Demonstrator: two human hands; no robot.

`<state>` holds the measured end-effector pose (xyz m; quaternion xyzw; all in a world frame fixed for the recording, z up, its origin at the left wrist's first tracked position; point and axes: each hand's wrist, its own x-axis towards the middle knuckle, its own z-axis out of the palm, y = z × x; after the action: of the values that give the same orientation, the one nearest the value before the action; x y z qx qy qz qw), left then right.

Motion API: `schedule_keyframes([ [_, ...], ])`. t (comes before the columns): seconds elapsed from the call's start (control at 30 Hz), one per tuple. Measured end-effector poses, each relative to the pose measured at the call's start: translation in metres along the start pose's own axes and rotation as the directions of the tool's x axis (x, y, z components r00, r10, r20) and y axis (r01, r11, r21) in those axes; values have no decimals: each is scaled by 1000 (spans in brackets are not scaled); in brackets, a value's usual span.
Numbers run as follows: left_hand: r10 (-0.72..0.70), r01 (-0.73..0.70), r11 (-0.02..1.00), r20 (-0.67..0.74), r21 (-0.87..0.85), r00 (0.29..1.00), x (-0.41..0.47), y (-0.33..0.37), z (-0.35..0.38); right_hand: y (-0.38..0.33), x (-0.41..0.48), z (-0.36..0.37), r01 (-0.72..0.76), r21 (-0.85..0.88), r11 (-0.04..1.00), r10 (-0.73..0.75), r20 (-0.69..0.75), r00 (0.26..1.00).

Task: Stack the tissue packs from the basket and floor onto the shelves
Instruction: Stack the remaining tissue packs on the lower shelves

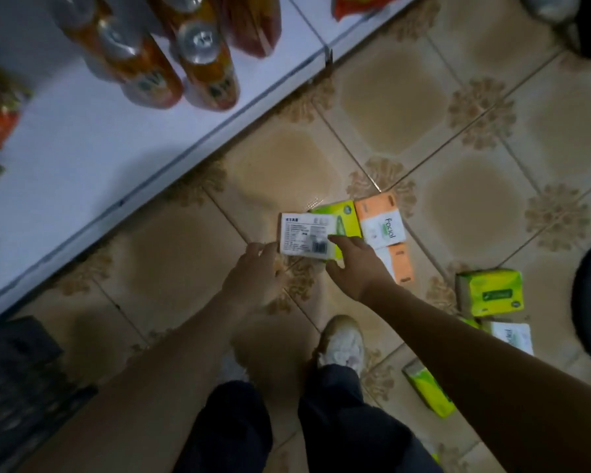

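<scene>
Floor tiles (389, 97) beside a white shelf (116, 138) carry scattered tissue packs (488, 293); one pack (306, 238) lies label-up between both hands, the right hand (352, 264) laying spread fingers on it, the left hand (256, 271) at its edge, grip too blurred to tell. Probably light, soft, slick-wrapped: pinch the short sides

The person wears loose dark trousers (348, 421), close to black with a bluish cast, and the cloth bunches in folds at each ankle. On the right foot is a pale trainer (342, 346), off-white, with a dingier tan toe and crumpled laces. Only a pale sliver of the left shoe (233, 367) shows beside the left forearm (171, 353). That and the right forearm (458, 332) are bare down to the left hand (253, 271) and right hand (354, 268).
</scene>
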<state>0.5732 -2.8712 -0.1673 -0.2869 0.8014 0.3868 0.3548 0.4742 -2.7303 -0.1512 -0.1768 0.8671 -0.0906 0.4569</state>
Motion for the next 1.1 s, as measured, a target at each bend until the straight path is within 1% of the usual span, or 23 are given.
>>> schedule_keyframes([
  [0.1,-41,40,981,-4,-189,999,58,-14,26,16,45,28,-73,86,994,80,-92,993],
  [0.17,-117,114,934,11,-339,993,87,-18,36,23,66,39,-146,166,975,173,-163,971],
  [0.2,-159,165,897,50,-410,986,98,-19,40,25,74,42,-182,217,959,220,-163,962],
  [0.23,-190,215,857,100,-469,977,105,-20,43,26,81,44,-215,280,936,259,-131,957],
  [0.3,-218,277,786,171,-554,961,113,-16,45,24,89,47,-246,433,867,286,-30,958],
  [0.37,-233,297,716,185,-631,955,110,-10,43,19,90,48,-267,541,797,308,15,951],
  [0.47,-266,289,587,156,-756,951,91,0,37,11,77,41,-221,673,706,316,-20,949],
  [0.5,-258,272,551,149,-789,954,79,4,32,4,67,33,-213,690,692,321,-29,947],
  [0.57,-232,232,528,124,-817,965,46,17,18,-10,41,16,-215,701,680,322,-23,946],
  [0.63,-219,155,502,49,-851,974,8,32,-2,-27,8,-6,-194,722,664,309,-29,951],
  [0.7,-225,94,475,-17,-875,974,-34,52,-28,-47,-32,-33,-172,737,653,297,-41,954],
  [0.77,-237,65,453,-50,-889,970,-79,72,-55,-66,-76,-62,-142,747,649,285,-65,956],
  [0.87,-257,33,428,-86,-903,963,-151,100,-94,-94,-145,-111,-94,716,692,249,-115,962],
  [0.93,-283,33,402,-89,-915,955,-202,119,-121,-116,-193,-141,-21,685,728,191,-174,966],
  [1.0,-287,-1,380,-119,-925,950,-251,137,-147,-137,-237,-166,83,633,770,90,-237,967],
  [1.07,-323,-101,361,-225,-927,919,-289,149,-171,-160,-271,-189,201,523,828,-39,-303,952],
  [1.1,-362,-158,356,-292,-921,886,-305,154,-183,-172,-285,-201,260,470,843,-104,-332,938],
])
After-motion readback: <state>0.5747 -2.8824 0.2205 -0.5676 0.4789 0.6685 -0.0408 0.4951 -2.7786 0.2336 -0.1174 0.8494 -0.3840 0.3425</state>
